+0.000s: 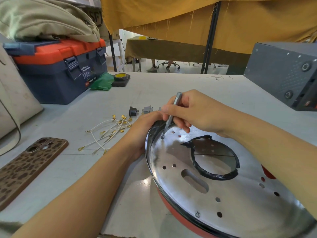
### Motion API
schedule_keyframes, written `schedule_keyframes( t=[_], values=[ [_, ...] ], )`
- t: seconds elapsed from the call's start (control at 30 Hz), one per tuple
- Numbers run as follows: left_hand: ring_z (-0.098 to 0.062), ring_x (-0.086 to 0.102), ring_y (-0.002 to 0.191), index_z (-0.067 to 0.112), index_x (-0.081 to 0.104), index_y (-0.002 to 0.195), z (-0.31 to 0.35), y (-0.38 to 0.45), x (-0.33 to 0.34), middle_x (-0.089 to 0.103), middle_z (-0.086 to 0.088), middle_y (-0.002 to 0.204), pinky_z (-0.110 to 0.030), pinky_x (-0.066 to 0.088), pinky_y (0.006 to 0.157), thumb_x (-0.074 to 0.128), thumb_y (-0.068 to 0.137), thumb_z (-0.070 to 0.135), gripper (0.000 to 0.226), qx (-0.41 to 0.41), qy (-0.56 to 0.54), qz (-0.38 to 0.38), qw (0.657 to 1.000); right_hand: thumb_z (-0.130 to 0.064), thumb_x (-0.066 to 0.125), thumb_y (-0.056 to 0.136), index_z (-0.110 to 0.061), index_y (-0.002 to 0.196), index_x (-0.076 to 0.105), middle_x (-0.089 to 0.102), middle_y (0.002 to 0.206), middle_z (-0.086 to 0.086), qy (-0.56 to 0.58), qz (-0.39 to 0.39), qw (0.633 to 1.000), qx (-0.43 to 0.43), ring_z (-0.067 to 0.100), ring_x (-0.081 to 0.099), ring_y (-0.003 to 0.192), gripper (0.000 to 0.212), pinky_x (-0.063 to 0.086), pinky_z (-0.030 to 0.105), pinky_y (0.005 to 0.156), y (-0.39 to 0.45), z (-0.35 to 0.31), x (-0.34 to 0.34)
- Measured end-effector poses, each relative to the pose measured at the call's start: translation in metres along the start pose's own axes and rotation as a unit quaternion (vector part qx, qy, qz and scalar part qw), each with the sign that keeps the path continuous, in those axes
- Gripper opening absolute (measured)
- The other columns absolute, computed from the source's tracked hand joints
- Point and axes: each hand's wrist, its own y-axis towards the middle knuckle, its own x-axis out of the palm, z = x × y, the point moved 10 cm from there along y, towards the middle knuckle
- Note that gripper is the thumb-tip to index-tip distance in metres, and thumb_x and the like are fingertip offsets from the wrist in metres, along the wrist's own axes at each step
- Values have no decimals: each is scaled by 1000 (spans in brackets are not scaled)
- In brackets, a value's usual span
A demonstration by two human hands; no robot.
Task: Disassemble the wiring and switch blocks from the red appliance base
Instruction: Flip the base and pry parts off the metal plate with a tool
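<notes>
Head view caught the right hand (190, 110) pinching a slim grey screwdriver (171, 114), its tip down on a screw (162, 137) at the far-left rim of the red appliance base (214, 191). Beside it, the left hand (145, 131) gripped that rim. To the left lay loose white wires (109, 133); just beyond sat two switch blocks (139, 110). Nearer left, a phone (25, 169) lay face down.

The right hand (193, 110) pinches a grey screwdriver (171, 114), its tip on a screw (162, 137) at the far left of the base (223, 186), a metal plate with a red underside. The left hand (145, 127) grips the base's far-left rim. Left of it on the counter (103, 177) lie white wires (109, 133), with switch blocks (140, 110) beyond them.
</notes>
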Motion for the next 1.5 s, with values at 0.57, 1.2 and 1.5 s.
schedule_keyframes(
  t=[0.57, 1.2, 1.5],
  values=[
    [-12, 64, 75, -6, 65, 92, 1, 3, -2, 69, -5, 78, -12, 50, 61, 45, 92, 17, 30, -1, 49, 10, 999, -30, 54, 96, -9, 73, 68, 59, 61, 8, 58, -7, 998, 5, 11, 51, 52, 34, 47, 16, 54, -2, 5, -5],
    [-32, 62, 100, -9, 62, 96, -3, 2, -1, 63, -27, 109, -36, 48, 94, 44, 90, 20, 35, -9, 24, -12, 1000, -31, 52, 97, -12, 72, 69, 57, 53, 1, 53, -3, 999, 13, 10, 50, 48, 35, 45, 14, 52, -1, 8, -2],
    [-21, 63, 86, -9, 62, 101, -8, 5, -5, 67, -21, 95, -30, 50, 83, 47, 90, 19, 34, -15, 17, -7, 1000, -16, 43, 101, -5, 87, 61, 58, 50, 4, 53, -38, 997, 42, 12, 47, 41, 25, 44, 17, 46, 0, 17, 4]
  ],
)
